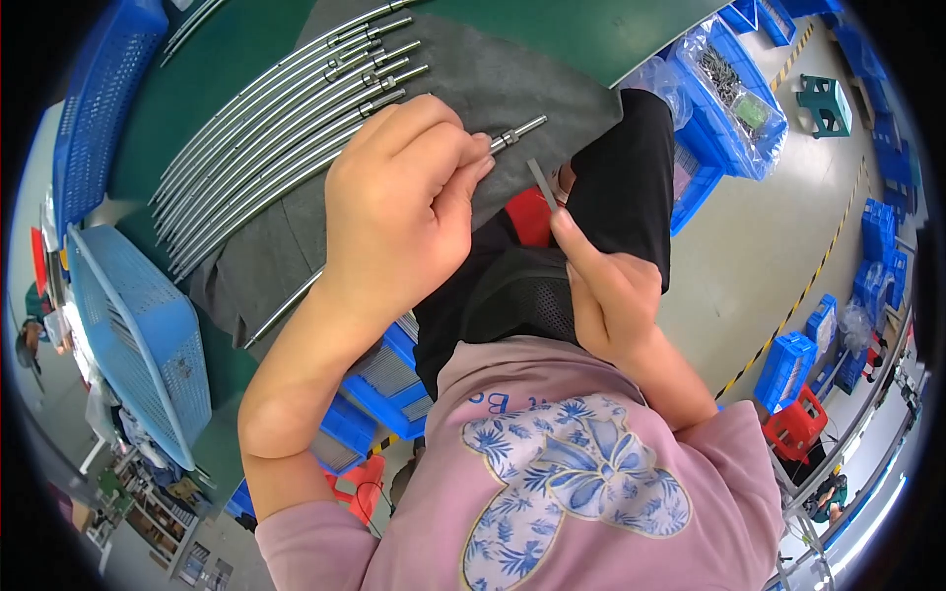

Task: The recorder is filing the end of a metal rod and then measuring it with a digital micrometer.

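My left hand (399,192) is closed, its thumb and fingers pinching a thin silver metal rod (286,307) near its collared end. That rod lies slantwise over the grey cloth (493,74), and its tip sticks out past my fingers. My right hand (616,295) grips a narrow, flat, grey metal strip (541,184), with the thumb laid along it. The strip's free end is close to the rod's tip, with a small gap between them. Beyond my left hand, several similar rods (266,153) lie side by side, their collared ends toward the right.
The green table (552,30) ends in an edge at the right. Blue baskets (148,325) stand at the left. A blue crate (729,94) holds small metal parts in clear plastic. Farther right are a green stool (826,105), more blue crates and a red stool (798,424).
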The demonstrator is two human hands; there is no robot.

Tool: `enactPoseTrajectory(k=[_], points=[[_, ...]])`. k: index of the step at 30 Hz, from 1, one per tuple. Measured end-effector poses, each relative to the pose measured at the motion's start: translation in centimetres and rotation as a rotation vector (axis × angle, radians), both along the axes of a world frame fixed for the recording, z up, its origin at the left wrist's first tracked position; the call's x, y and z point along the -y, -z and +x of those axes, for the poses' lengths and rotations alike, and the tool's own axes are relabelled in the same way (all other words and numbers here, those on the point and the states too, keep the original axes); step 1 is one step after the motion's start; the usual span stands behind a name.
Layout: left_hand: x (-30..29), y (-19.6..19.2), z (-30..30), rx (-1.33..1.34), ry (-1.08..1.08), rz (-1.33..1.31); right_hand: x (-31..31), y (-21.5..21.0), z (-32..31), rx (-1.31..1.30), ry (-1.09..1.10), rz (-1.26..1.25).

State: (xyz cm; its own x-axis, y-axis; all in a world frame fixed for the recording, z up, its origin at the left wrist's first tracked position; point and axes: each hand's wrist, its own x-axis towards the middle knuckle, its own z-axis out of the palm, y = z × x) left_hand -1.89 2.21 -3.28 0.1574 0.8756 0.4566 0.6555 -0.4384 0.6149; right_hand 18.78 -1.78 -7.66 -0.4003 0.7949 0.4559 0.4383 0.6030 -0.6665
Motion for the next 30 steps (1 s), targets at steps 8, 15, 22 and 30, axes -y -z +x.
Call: enactPoseTrajectory(k=[8, 15, 22, 30], points=[[0.4, -0.2, -0.2, -0.066, -0.016, 0.045, -0.4, -0.4, -0.7, -0.074, 0.069, 0.043], [0.3, -0.2, -0.1, -0.047, -0.004, 0.031, -1.0, -0.9, -1.3, -0.045, 0.035, 0.002], [0.1, -0.1, 0.0, -0.026, 0.019, 0.049, -2.6, -2.7, -2.0, 0.131, 0.026, 0.021], [0.0, -0.2, 0.3, -0.043, 0.032, 0.061, -1.9, -1.5, -2.2, 0.173, 0.088, 0.143]])
